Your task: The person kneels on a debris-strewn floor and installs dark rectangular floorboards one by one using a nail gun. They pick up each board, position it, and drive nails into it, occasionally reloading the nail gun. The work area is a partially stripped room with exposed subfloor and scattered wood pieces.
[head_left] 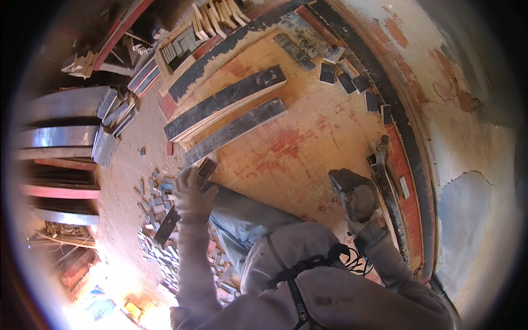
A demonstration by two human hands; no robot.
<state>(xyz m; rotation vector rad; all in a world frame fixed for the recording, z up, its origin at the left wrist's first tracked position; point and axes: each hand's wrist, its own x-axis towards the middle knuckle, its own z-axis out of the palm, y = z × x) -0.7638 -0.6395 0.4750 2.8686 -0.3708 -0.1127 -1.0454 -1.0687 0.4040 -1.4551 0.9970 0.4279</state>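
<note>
My left hand (192, 198), in a pale work glove, is closed around a short dark-faced board strip (166, 226). The strip slants past both sides of the hand, above my left leg. At the right, my gloved right hand (371, 233) grips the rear of a dark hand-held power saw (355, 195), which rests on the wooden work surface (308, 165). The saw's blade is hidden. Beyond my left hand lie a single dark board strip (236, 129) and a stack of longer dark-faced strips (225, 102).
Many small offcuts (165, 264) litter the floor at the left. Dark blocks (346, 82) line the far right edge, near a hammer-like tool (380, 157). Stacked curved panels (60, 137) stand left. A worn wall (467, 192) rises right. Black cable (357, 261) coils beside my waist.
</note>
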